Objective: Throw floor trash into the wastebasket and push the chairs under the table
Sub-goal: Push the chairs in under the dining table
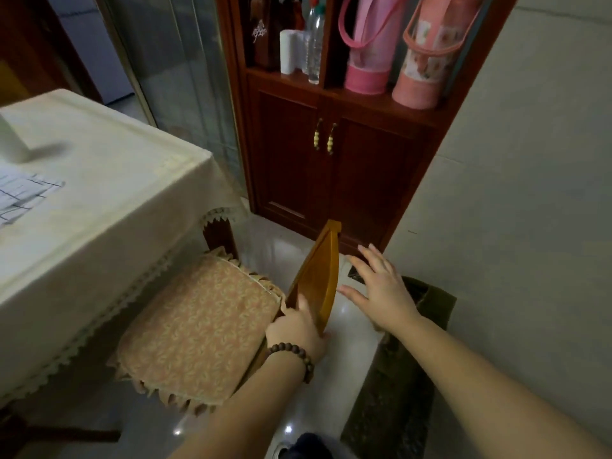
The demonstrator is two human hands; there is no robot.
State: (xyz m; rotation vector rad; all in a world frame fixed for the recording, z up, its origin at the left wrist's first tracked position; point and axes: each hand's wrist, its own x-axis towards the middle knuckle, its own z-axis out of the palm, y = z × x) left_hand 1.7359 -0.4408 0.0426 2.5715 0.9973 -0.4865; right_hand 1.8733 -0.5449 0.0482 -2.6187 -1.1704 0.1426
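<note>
A wooden chair with a patterned peach seat cushion [198,323] stands beside the table [109,207], which is draped in a cream cloth with a lace hem. The seat's left part lies under the hanging cloth. My left hand [296,332], with a bead bracelet on the wrist, grips the lower part of the chair's yellow-brown backrest [323,273]. My right hand [381,289] hovers just right of the backrest, fingers spread, holding nothing. No floor trash or wastebasket is in view.
A dark red wooden cabinet [331,180] with bottles and pink bags on its shelf stands ahead. A dark green mat [394,392] lies along the white wall [530,193] at the right. Papers [20,193] lie on the table. Glossy tile floor [351,339] runs between chair and mat.
</note>
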